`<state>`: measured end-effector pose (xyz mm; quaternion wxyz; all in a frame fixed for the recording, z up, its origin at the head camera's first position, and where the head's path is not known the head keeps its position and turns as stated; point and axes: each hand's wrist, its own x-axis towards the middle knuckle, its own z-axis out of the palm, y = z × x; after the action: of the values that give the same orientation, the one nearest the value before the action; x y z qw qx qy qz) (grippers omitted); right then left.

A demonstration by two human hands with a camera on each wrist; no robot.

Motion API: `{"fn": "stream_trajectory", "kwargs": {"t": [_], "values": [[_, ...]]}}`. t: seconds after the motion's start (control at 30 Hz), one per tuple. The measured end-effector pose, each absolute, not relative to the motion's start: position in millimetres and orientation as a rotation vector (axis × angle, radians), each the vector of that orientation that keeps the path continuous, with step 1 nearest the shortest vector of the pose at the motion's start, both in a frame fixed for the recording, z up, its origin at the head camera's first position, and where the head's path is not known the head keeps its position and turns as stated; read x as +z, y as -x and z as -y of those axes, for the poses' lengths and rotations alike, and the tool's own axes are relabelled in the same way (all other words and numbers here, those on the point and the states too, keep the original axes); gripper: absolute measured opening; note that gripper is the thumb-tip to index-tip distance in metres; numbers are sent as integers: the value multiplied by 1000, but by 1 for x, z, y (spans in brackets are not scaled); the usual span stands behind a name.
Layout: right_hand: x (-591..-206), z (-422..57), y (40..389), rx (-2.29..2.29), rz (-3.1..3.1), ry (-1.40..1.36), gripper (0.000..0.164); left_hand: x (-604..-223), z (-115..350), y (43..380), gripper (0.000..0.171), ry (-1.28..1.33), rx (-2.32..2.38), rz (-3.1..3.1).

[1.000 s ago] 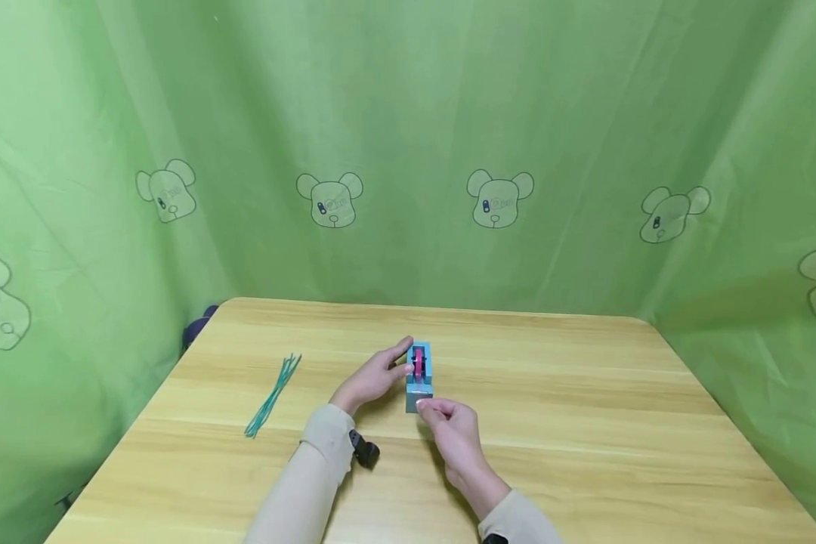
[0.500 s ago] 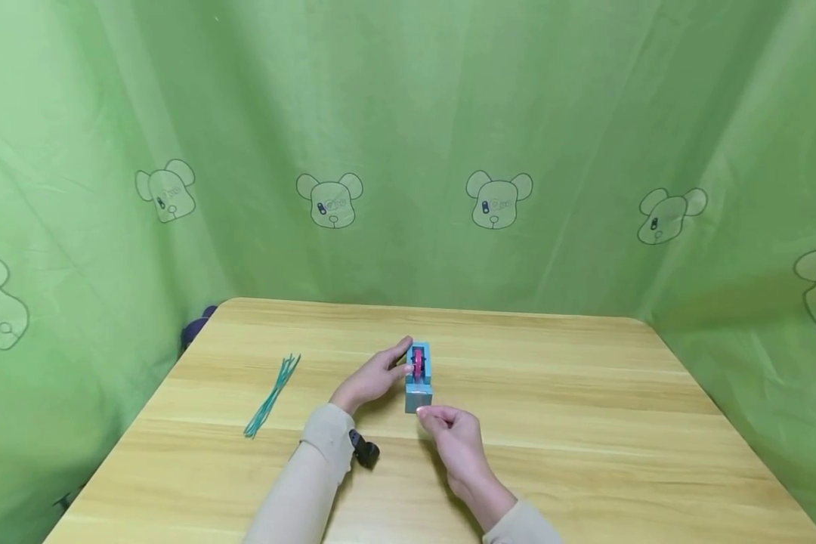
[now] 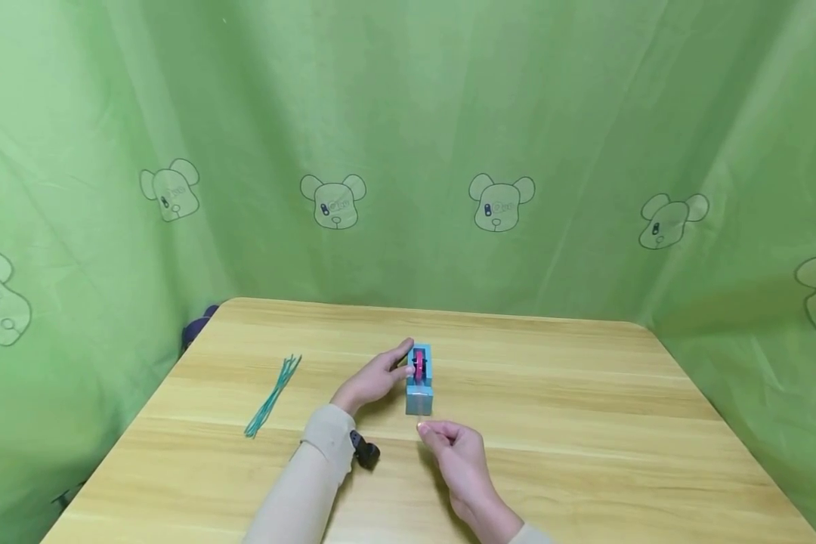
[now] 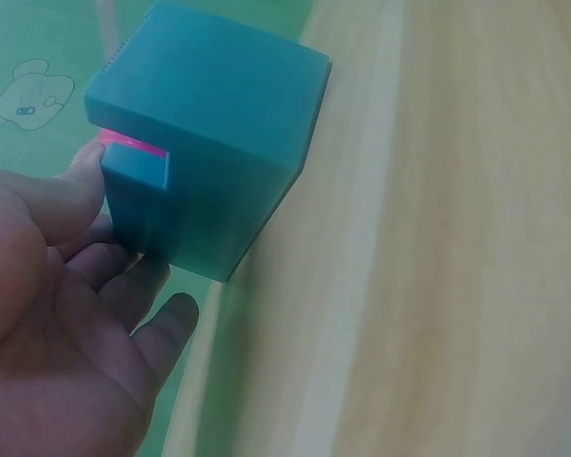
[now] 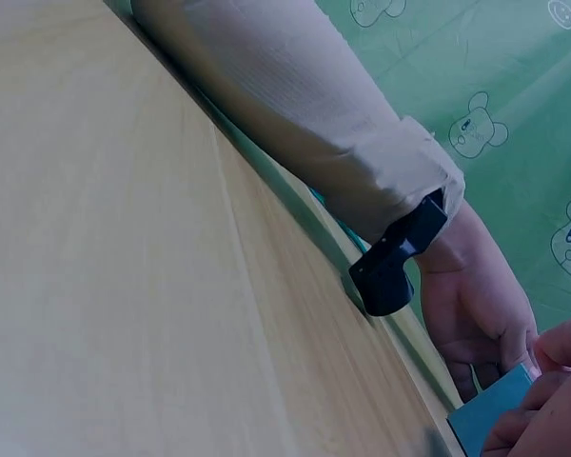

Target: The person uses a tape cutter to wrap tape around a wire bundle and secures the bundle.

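A blue tape dispenser [image 3: 419, 402] with a pink-red tape roll [image 3: 418, 366] in it stands mid-table. My left hand [image 3: 374, 378] holds its left side, the thumb at the roll; in the left wrist view the fingers of that hand [image 4: 67, 314] reach along the blue body [image 4: 209, 143]. Just in front of the dispenser, my right hand [image 3: 459, 457] pinches the end of the clear tape [image 3: 419, 420] between thumb and forefinger. A thin strip runs from the dispenser's front to those fingertips. At the right wrist view's lower right corner, the right hand [image 5: 552, 409] partly covers the dispenser [image 5: 490, 414].
A bundle of thin teal sticks [image 3: 272, 397] lies on the wooden table [image 3: 585, 423], left of the left hand. A black wrist camera [image 3: 364, 449] is strapped at the left cuff. Green curtains [image 3: 408, 113] with printed bear heads surround the table.
My right hand has moved back from the dispenser's front toward the body, drawing out a short length of tape. The left hand stays in place on the dispenser.
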<state>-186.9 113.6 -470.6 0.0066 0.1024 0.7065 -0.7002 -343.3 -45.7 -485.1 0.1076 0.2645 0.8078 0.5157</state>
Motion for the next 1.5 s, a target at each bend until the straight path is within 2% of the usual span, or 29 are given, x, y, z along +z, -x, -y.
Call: {"fn": "stream_trajectory", "kwargs": {"t": [0.8, 1.0, 1.5], "values": [[-472, -120, 155, -2217, -2130, -368, 26, -481, 36, 343, 61, -777, 1519, -2361], [-480, -122, 153, -2272, -1940, -282, 25, -483, 39, 339, 61, -758, 1512, -2358], [-487, -117, 155, -2252, -1986, -229, 25, -483, 45, 336, 59, -764, 1509, -2389]]}}
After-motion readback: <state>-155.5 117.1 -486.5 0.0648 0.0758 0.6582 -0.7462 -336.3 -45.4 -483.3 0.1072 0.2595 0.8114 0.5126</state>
